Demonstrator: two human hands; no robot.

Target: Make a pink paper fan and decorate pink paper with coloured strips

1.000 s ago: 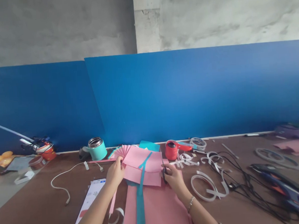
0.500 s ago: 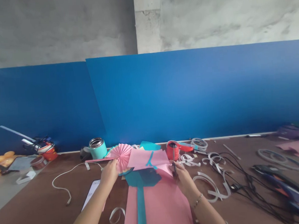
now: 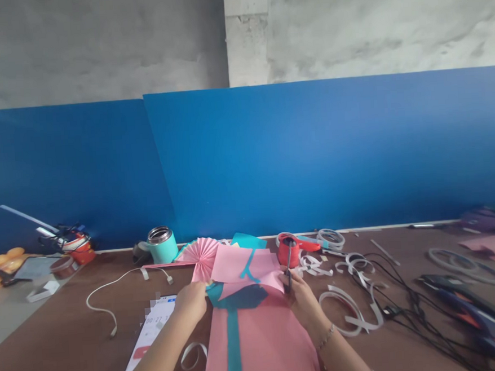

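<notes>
Pink paper (image 3: 229, 261) lay curled at lower centre of the surface (image 3: 72, 339). The right hand (image 3: 303, 299) grasped upright scissors (image 3: 287, 281) beside it; the left hand's (image 3: 192, 303) grip was unclear. Clean handling probably needed flat paper, blades clear of fingers.

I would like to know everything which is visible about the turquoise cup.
The turquoise cup stands upright and uncovered near the back of the brown table, before the blue panel. Its rim and inner wall look like shiny steel; its contents cannot be seen. Neither the left hand nor the right hand touches it.
</notes>
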